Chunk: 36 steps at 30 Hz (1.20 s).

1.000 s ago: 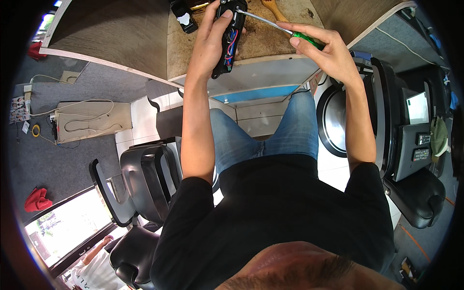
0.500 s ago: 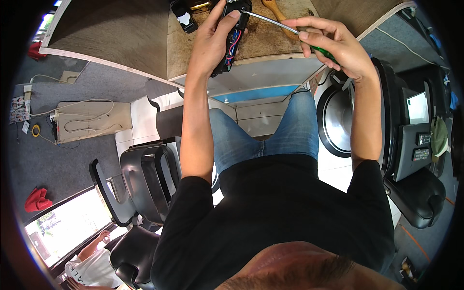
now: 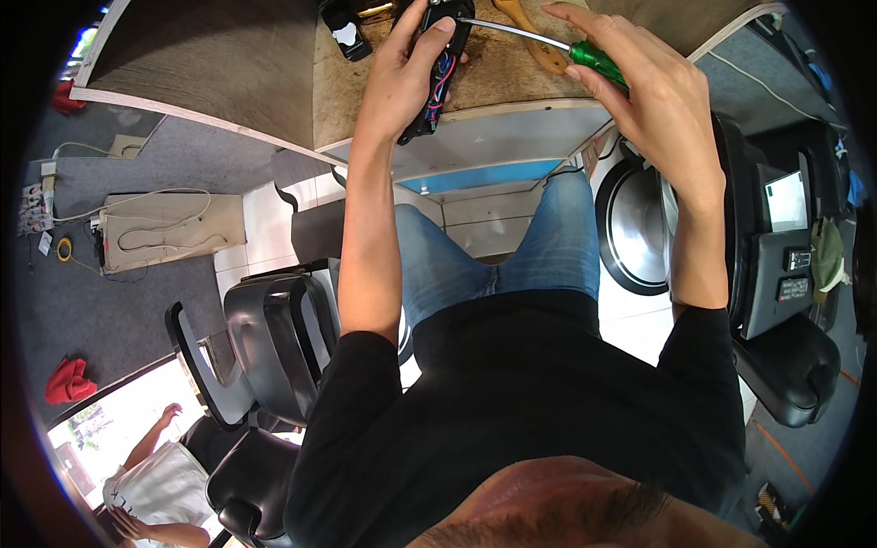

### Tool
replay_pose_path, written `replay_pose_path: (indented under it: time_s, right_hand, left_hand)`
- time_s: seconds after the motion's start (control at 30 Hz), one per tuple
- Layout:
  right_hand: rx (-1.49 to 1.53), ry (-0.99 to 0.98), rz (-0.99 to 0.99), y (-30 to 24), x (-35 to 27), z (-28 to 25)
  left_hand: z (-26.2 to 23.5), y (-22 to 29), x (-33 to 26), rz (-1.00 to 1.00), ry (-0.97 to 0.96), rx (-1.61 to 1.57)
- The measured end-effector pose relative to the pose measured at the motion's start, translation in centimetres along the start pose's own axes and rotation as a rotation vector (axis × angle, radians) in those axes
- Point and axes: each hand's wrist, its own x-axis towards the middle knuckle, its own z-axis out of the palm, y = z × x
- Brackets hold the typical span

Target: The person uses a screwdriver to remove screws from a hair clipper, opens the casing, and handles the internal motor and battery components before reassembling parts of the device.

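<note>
My left hand (image 3: 402, 78) is closed around a black gadget (image 3: 437, 68), holding it just above the counter (image 3: 512, 73) with its open side turned toward my right. Its long axis runs up and away from me, tilted a little. My right hand (image 3: 644, 87) grips the green handle of a screwdriver (image 3: 548, 41), and the steel shaft slants leftward and slightly up so the tip meets the gadget's upper end. The gadget therefore lies to the left of my right hand, along the line of the shaft. Inside its dark shell I can see red and blue wires bunched together; finer parts are too small to tell.
</note>
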Motion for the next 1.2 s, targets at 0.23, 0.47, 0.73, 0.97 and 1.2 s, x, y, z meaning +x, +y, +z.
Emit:
replay_pose_path:
  time_s: [0.23,0.47,0.73,0.97,1.2]
  right_hand:
    - [0.070,-0.333,0.466,-2.0,0.6,-0.9]
    - [0.042,-0.114,0.245,-1.6,0.2,-0.7]
    - [0.077,-0.240,0.419,-2.6,0.4,-0.6]
    - [0.095,-0.151,0.199,-1.3,0.2,-0.6]
    - [0.078,-0.207,0.333,-2.5,0.3,-0.3]
  left_hand:
    - [0.1,0.8,-0.2,-0.038,-0.008,0.054]
    - [0.6,1.4,-0.5,-0.010,0.012,0.030]
    - [0.6,1.1,-0.4,-0.020,-0.001,0.037]
    - [0.5,1.3,-0.4,-0.047,-0.003,0.009]
    - [0.1,0.0,0.1,0.023,-0.023,0.012]
